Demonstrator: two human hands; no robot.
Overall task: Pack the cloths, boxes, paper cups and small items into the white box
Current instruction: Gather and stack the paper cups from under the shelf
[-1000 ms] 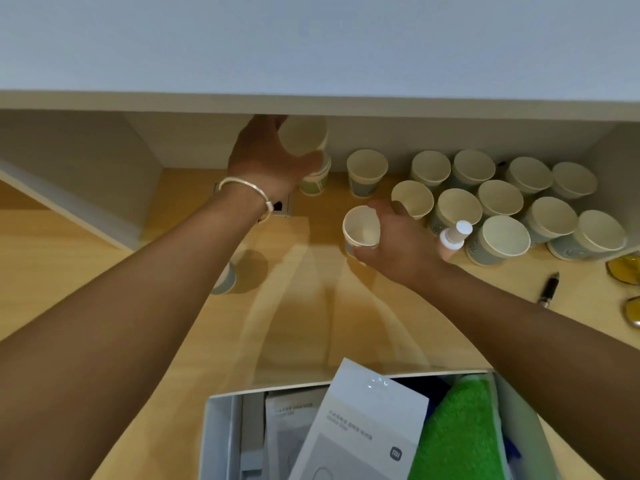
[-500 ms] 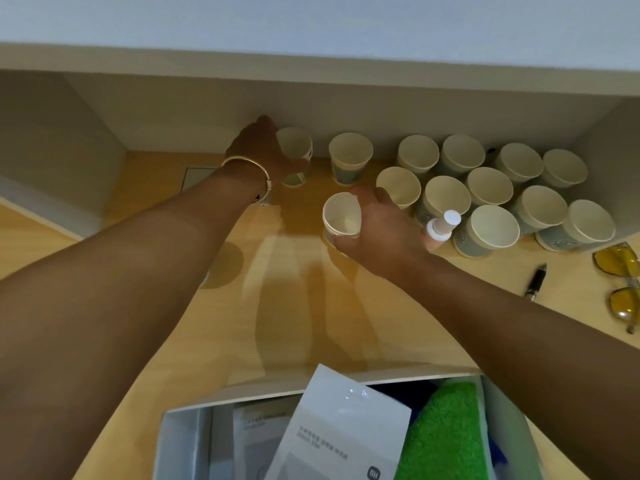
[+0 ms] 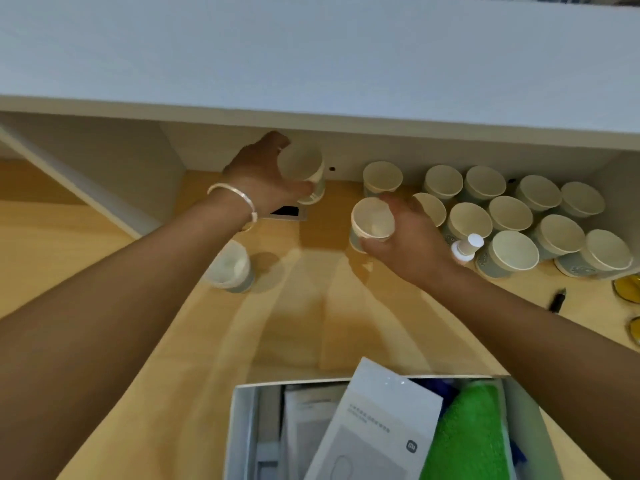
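My left hand (image 3: 263, 174) reaches under the shelf and grips a paper cup (image 3: 304, 171), lifted and tilted toward me. My right hand (image 3: 405, 237) holds another paper cup (image 3: 372, 220) just above the wooden table. Several more paper cups (image 3: 509, 251) stand in rows at the back right. One lone cup (image 3: 230, 266) stands beside my left forearm. A small white bottle (image 3: 465, 249) stands by my right wrist. The white box (image 3: 242, 431) at the bottom holds a grey-white flat box (image 3: 374, 431) and a green cloth (image 3: 467, 434).
A white shelf (image 3: 311, 64) overhangs the back of the table. A small dark device (image 3: 287, 212) lies beneath my left hand. A black pen (image 3: 557, 299) and yellow-lensed glasses (image 3: 628, 289) lie at the right edge.
My left hand has lifted its cup up off the table under the shelf. My right hand still holds its cup in about the same place. The view has shifted slightly.
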